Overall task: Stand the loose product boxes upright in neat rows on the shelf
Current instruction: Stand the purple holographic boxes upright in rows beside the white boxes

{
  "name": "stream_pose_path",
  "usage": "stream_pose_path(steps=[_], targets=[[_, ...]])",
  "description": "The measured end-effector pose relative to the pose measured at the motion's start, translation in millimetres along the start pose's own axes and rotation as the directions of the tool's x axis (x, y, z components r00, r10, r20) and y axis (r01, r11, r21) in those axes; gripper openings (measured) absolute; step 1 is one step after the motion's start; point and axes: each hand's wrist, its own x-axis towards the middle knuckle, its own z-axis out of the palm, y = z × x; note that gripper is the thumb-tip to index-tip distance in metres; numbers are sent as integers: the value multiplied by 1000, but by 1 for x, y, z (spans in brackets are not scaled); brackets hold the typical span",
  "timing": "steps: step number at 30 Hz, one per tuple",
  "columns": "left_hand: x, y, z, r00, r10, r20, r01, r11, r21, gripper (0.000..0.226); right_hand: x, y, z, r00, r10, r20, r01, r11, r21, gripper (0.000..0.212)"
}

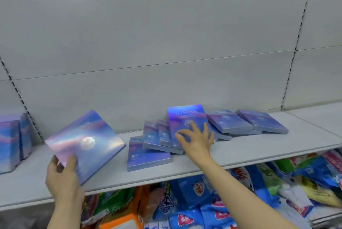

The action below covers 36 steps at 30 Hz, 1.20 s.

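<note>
Left hand (62,177) grips a flat blue-purple box (85,144) by its near corner, thumb on the face, fingers under; the box is tilted, held over the near left of the shelf (240,153). Right hand (196,139) reaches to the middle of the shelf, fingers spread and straight, tips touching the face of a leaning box (187,119); nothing is clamped. That box leans against a fanned pile (157,136) of the same boxes, partly tipped. One flat box (148,154) lies at the near left of the pile. Two more flat boxes (246,121) lie overlapping to the right, further back. Far left, upright boxes (11,140) stand together by the shelf upright. Below the shelf, mixed bags (203,201) fill the lower level. Grey back panel (148,34) behind.
</note>
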Motion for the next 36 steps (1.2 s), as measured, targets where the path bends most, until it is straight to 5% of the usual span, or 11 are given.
stream_pose_path(steps=[2,5,8,11,15,25,36], targets=[[-2,4,3,999,12,45,-11,1000,-26,45,14,-1,-9,990,143,-17,-144,985,-96,45],[-12,13,5,991,35,126,-27,998,-62,43,34,9,-24,933,354,70,-350,935,-60,100],[-21,20,0,976,55,209,-39,996,-82,46,34,31,-31,913,402,65,-404,915,24,116],[-28,24,-5,966,54,254,-31,995,-93,51,22,49,-32,932,358,-63,-304,863,404,102],[-47,28,-13,967,57,247,-24,991,-135,59,-9,47,-34,918,375,-126,-153,630,762,72],[-35,42,-72,935,-29,353,125,959,-253,57,-79,-52,-16,964,193,-182,69,478,875,61],[64,72,-197,920,-66,386,151,970,-193,59,-148,-187,79,965,223,-139,46,378,925,60]])
